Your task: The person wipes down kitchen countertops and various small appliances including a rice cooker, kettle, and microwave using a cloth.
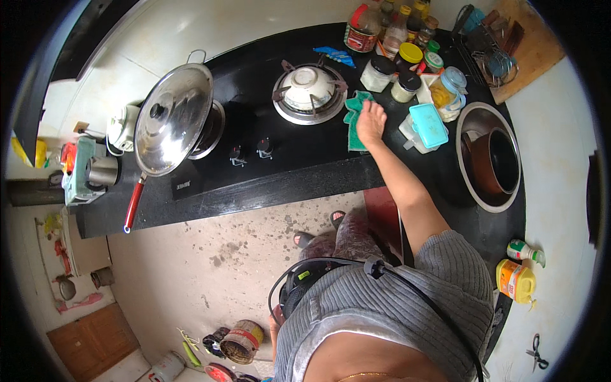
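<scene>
My right hand (372, 120) is on a green cleaning cloth (354, 119), pressing it onto the black stove top (305, 143). The cloth lies crumpled just right of the right-hand burner (309, 117). An upturned white bowl (309, 86) rests on that burner, among its pan supports. To the right of my hand are a plastic container with a blue lid (429, 125) and dark-lidded glass jars (377, 74). My left hand (276, 321) hangs low by my waist, mostly hidden behind a black bag (292, 297) and my shirt.
A lidded wok (174, 119) on the left burner has a red handle (135, 203) jutting past the counter's front edge. Bottles (363, 31) crowd the back right. A metal basin (460, 157) holding a brown pot (482, 160) stands far right. A kettle (102, 171) is at the left end.
</scene>
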Demonstrator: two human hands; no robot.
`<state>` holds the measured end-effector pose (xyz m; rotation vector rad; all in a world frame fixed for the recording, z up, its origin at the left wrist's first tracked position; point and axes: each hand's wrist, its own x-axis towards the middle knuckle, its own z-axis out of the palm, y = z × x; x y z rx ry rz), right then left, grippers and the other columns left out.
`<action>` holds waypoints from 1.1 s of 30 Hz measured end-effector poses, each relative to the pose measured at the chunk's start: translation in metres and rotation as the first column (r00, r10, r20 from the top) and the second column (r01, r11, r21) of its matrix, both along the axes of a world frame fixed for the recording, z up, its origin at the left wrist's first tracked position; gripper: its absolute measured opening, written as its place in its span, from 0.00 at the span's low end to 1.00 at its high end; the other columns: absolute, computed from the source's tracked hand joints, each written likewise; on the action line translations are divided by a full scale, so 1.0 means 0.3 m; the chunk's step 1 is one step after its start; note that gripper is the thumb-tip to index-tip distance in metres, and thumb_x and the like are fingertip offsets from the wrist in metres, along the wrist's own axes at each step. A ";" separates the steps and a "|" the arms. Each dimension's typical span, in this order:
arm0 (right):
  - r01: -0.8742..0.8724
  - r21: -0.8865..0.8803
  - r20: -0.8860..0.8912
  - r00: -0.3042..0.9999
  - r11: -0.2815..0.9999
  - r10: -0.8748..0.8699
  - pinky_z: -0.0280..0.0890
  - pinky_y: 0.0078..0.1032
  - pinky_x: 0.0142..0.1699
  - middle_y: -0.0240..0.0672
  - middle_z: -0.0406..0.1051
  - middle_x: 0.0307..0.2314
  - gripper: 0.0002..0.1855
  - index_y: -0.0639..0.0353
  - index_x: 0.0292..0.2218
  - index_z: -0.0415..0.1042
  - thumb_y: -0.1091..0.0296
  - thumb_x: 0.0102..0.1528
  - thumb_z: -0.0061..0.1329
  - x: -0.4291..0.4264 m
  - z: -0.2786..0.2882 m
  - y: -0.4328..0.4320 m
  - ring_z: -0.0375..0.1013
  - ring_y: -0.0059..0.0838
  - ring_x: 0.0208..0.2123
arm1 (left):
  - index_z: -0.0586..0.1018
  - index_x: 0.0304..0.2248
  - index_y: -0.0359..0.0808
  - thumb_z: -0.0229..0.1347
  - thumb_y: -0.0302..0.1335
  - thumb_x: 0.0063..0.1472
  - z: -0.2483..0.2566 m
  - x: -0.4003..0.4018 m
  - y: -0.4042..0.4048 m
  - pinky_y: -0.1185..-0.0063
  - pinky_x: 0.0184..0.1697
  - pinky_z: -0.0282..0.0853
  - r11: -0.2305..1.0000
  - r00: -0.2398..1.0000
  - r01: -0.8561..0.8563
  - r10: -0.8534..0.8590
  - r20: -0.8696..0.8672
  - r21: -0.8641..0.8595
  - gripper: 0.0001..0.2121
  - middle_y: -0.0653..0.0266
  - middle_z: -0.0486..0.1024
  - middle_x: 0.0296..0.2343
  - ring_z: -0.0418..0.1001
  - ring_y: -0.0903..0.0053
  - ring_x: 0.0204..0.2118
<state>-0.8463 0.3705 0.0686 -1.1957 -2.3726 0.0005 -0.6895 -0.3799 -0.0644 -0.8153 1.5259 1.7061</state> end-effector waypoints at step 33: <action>-0.432 -0.499 0.438 0.622 0.751 0.649 0.57 0.38 0.47 0.50 0.58 0.42 0.48 0.47 0.51 0.55 0.62 0.28 0.62 -0.081 0.396 0.572 0.59 0.47 0.45 | 0.71 0.37 0.30 0.49 0.29 0.59 0.592 -0.897 1.638 0.85 0.35 0.67 0.696 0.506 0.662 -0.688 -0.520 -0.278 0.11 0.63 0.71 0.30 0.69 0.82 0.30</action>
